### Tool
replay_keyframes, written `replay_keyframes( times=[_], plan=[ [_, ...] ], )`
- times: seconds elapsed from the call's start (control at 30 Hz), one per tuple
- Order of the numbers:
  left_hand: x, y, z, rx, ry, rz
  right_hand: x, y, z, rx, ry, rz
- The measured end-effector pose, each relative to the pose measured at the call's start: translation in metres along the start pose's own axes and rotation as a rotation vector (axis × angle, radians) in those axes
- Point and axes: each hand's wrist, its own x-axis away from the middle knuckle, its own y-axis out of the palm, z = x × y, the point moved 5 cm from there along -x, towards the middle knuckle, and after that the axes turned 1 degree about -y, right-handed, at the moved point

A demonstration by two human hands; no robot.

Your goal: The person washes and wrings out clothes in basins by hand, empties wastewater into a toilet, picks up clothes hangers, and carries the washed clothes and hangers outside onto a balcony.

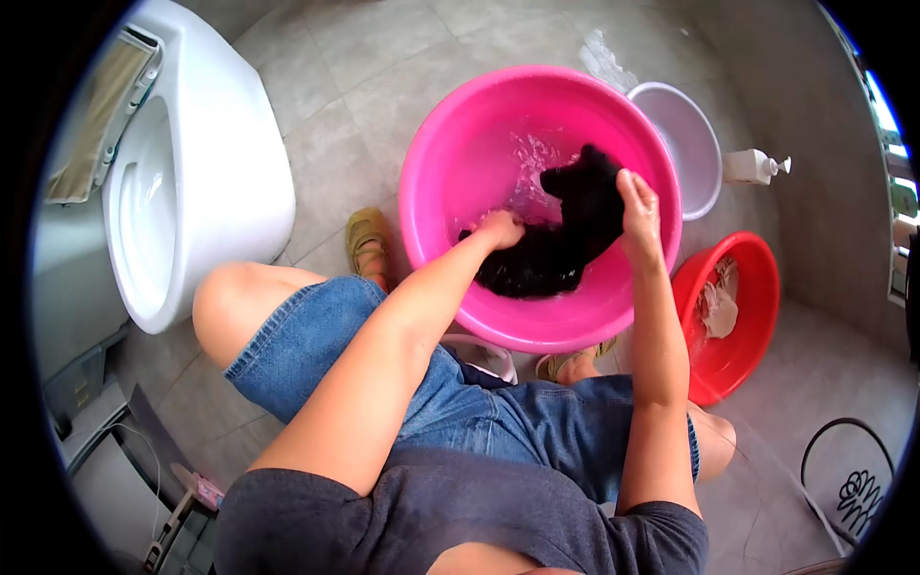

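A large pink basin (441,153) with some water in it stands on the floor in front of my knees. Inside lies a wet black cloth (586,216), its lower part in the water and its upper right part lifted. My right hand (640,206) grips the cloth's right edge near the basin's right wall, fingers closed. My left hand (500,230) is closed on the cloth's left part, low in the basin.
A toilet (230,144) stands at the left. Right of the pink basin are a pale basin (704,144), a white pump bottle (747,167) and a red basin (757,316) holding light cloth (721,311). A black coiled cord (856,494) lies at the lower right.
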Motion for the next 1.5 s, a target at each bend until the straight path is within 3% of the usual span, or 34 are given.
replay_keyframes(
  times=[0.03,0.07,0.13,0.17,0.23,0.27,0.3,0.4,0.47,0.5,0.57,0.6,0.7,0.73,0.83,0.87,0.9,0.97,1.03,1.13,1.23,1.27,1.3,1.37,1.4,1.43,1.5],
  plan=[
    [-0.014,0.004,-0.003,0.154,-0.006,0.062,0.009,0.005,-0.023,-0.149,-0.005,0.009],
    [-0.027,0.001,0.008,0.318,0.148,-0.016,0.011,0.008,-0.044,-0.228,-0.097,-0.106],
    [-0.016,-0.011,0.041,0.872,0.138,-0.056,0.025,0.017,-0.085,-0.408,-0.129,-0.044],
    [-0.006,-0.025,0.062,0.974,0.058,-0.063,0.03,0.02,-0.102,-0.485,-0.149,-0.031],
    [0.025,-0.056,0.112,1.196,0.161,-0.158,0.032,0.02,-0.119,-0.553,-0.245,-0.198],
    [0.048,-0.073,0.141,1.31,0.344,-0.25,0.033,0.021,-0.127,-0.586,-0.291,-0.284],
    [0.067,-0.087,0.162,1.417,0.529,-0.343,0.034,0.021,-0.131,-0.572,-0.297,-0.241],
    [0.078,-0.101,0.181,1.645,0.389,-0.524,0.032,0.022,-0.132,-0.52,-0.296,-0.081],
    [0.079,-0.106,0.179,1.646,0.526,-0.66,0.026,0.017,-0.114,-0.467,-0.27,0.058],
    [0.077,-0.107,0.178,1.644,0.593,-0.728,0.019,0.01,-0.104,-0.307,-0.395,0.105],
    [0.057,-0.11,0.161,1.49,0.502,-0.226,0.002,-0.012,-0.071,0.022,-0.63,0.206],
    [0.048,-0.111,0.151,1.392,0.452,0.012,-0.003,-0.02,-0.051,0.118,-0.602,0.264],
    [0.015,-0.131,0.106,0.441,0.327,0.608,-0.005,-0.036,-0.002,0.572,-0.584,0.374],
    [0.027,-0.131,0.104,0.318,0.409,0.767,-0.004,-0.038,0.01,0.735,-0.558,0.38],
    [0.012,-0.101,0.067,-0.115,0.432,0.825,-0.007,-0.038,0.071,0.938,-0.424,0.296],
    [0.008,-0.087,0.059,-0.224,0.324,0.584,-0.001,-0.021,0.071,0.966,-0.38,0.174],
    [0.0,-0.069,0.046,-0.382,0.343,0.575,0.001,-0.004,0.076,1.026,-0.431,0.08],
    [-0.001,-0.049,0.041,-0.566,0.179,0.383,0.005,0.029,0.101,1.361,-0.196,-0.107],
    [-0.016,-0.039,0.028,-0.552,0.047,0.187,-0.002,0.038,0.135,1.471,-0.119,-0.193],
    [-0.03,-0.038,0.019,-0.62,-0.061,-0.029,-0.01,0.033,0.17,1.381,0.027,-0.277],
    [-0.037,-0.05,0.038,-0.62,-0.043,-0.019,-0.018,0.026,0.177,1.356,0.113,-0.272],
    [-0.052,-0.054,0.036,-0.463,-0.077,-0.061,-0.018,0.025,0.173,1.368,0.132,-0.26],
    [-0.084,-0.052,0.012,-0.09,0.108,0.169,-0.018,0.023,0.176,1.419,0.069,-0.254],
    [-0.083,-0.064,0.014,0.142,0.005,0.279,-0.02,0.021,0.165,1.526,-0.066,-0.226],
    [-0.075,-0.066,0.017,0.171,0.005,0.39,-0.017,0.015,0.159,1.377,-0.018,-0.079],
    [-0.083,-0.061,0.008,0.095,0.005,0.399,-0.005,0.018,0.149,1.358,-0.347,0.071],
    [-0.039,-0.061,0.035,-0.058,-0.068,0.518,0.004,0.013,0.146,1.278,-0.131,-0.004]
  ],
)
